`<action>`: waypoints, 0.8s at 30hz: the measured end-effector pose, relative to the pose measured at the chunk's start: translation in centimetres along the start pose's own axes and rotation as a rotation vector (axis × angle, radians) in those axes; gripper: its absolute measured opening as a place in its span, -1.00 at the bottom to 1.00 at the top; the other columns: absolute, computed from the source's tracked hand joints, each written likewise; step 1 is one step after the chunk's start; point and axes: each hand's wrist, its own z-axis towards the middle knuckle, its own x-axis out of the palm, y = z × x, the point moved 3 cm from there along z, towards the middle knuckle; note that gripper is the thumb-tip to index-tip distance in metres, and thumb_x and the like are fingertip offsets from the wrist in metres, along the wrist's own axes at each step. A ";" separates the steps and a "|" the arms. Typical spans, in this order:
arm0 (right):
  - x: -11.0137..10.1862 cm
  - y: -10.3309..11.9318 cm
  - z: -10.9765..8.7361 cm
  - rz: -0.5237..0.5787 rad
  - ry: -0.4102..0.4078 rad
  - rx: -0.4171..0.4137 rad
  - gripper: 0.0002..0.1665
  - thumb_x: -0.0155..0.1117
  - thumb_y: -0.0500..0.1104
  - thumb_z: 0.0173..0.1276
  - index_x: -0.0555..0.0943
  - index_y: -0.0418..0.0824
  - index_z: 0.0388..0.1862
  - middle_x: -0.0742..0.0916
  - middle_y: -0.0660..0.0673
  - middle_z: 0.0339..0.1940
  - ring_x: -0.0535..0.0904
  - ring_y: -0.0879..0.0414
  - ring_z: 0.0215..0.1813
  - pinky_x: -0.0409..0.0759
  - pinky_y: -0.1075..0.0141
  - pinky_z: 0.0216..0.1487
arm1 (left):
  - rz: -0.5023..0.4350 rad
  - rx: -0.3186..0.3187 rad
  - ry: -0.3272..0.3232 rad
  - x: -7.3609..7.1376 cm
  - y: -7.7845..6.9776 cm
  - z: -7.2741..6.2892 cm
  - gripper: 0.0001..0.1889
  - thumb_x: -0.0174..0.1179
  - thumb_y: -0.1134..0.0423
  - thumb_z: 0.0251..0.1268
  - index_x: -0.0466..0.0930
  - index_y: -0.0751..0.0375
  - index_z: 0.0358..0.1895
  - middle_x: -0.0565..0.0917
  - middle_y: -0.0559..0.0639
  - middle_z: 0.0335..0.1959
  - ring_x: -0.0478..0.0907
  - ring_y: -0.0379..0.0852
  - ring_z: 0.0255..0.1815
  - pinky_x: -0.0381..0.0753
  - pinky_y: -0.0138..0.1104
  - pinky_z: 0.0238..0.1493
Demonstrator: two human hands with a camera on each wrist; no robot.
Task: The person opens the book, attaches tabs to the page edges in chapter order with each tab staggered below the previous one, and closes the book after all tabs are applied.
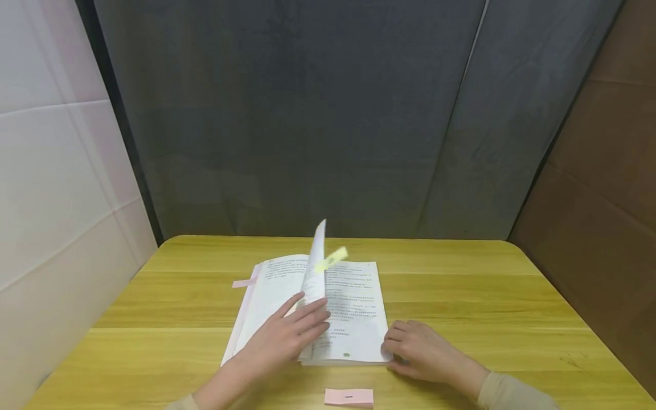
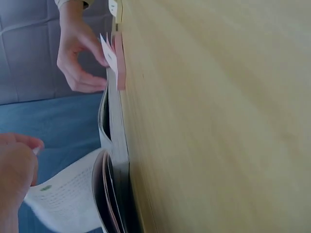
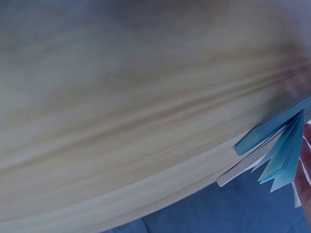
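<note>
An open book [image 1: 353,319] with printed pages lies on the table. My left hand [image 1: 294,333] pinches a page [image 1: 315,273], which stands raised near the middle of the book. A yellow sticky tab [image 1: 333,259] sticks out from that page to the right. In the left wrist view, the left hand [image 2: 17,170] is at the lower left, beside the curved page [image 2: 73,194]. My right hand [image 1: 417,350] grips the book's lower right corner with bent fingers. On the book's left edge, a pink tab [image 1: 244,282] pokes out.
A pink pad of sticky notes [image 1: 349,397] lies on the wooden table [image 1: 476,302], before the book near the front edge. In the left wrist view, some of the pad's [image 2: 121,63] leaves stand up. A dark grey curtain [image 1: 307,119] hangs behind the table.
</note>
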 end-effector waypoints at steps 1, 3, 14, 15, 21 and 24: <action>0.0 0.0 0.0 0.000 -0.001 0.001 -0.83 0.29 0.00 0.04 0.54 -0.02 -0.43 0.57 0.15 -0.39 0.40 0.28 -0.32 0.40 0.45 -0.38 | 0.007 -0.008 -0.005 0.0 0.2 -0.2 -0.60 0.12 0.38 -0.23 0.51 0.18 -0.14 0.51 -0.02 -0.05 0.22 0.00 0.21 0.04 0.00 0.19; 0.0 0.0 0.0 0.002 -0.004 0.003 -0.83 0.30 0.00 0.04 0.55 -0.02 -0.43 0.56 0.15 -0.39 0.39 0.28 -0.32 0.40 0.46 -0.39 | 0.009 -0.042 -0.024 0.1 0.5 -0.5 -0.65 -0.10 0.45 -0.17 0.53 0.17 -0.24 0.54 -0.04 -0.16 0.26 0.00 0.19 -0.02 0.07 0.18; -0.1 0.0 0.1 0.011 -0.012 -0.002 -0.83 0.31 -0.02 0.03 0.54 -0.03 -0.44 0.55 0.15 -0.41 0.38 0.29 -0.34 0.37 0.47 -0.40 | 0.030 -0.276 0.145 0.7 1.6 -1.8 -0.77 0.22 0.35 -0.30 0.52 0.12 -0.41 0.55 -0.06 -0.38 0.47 -0.02 -0.14 0.09 0.10 0.11; -0.1 0.0 0.1 0.012 -0.011 -0.003 -0.83 0.31 -0.02 0.03 0.54 -0.02 -0.44 0.55 0.15 -0.41 0.38 0.29 -0.33 0.38 0.47 -0.40 | 0.028 -0.289 0.172 0.8 1.5 -1.8 -0.76 0.23 0.33 -0.31 0.53 0.11 -0.40 0.54 -0.07 -0.38 0.47 -0.03 -0.16 0.13 0.09 0.09; -0.1 0.0 0.1 0.019 -0.006 -0.005 -0.84 0.30 -0.02 0.04 0.54 -0.02 -0.45 0.56 0.15 -0.41 0.39 0.29 -0.34 0.39 0.47 -0.39 | -0.117 -0.273 0.201 1.7 0.2 -0.6 -0.71 0.18 0.36 -0.28 0.56 0.13 -0.31 0.56 -0.05 -0.27 0.47 -0.08 -0.14 0.35 -0.07 -0.03; -0.1 0.0 0.1 0.022 -0.006 -0.004 -0.84 0.30 -0.02 0.04 0.54 -0.03 -0.44 0.55 0.16 -0.41 0.38 0.30 -0.34 0.39 0.48 -0.38 | -0.201 -0.243 0.180 2.4 -0.7 0.4 -0.78 0.15 0.32 -0.16 0.57 0.12 -0.32 0.56 -0.08 -0.29 0.50 -0.12 -0.22 0.47 -0.22 -0.19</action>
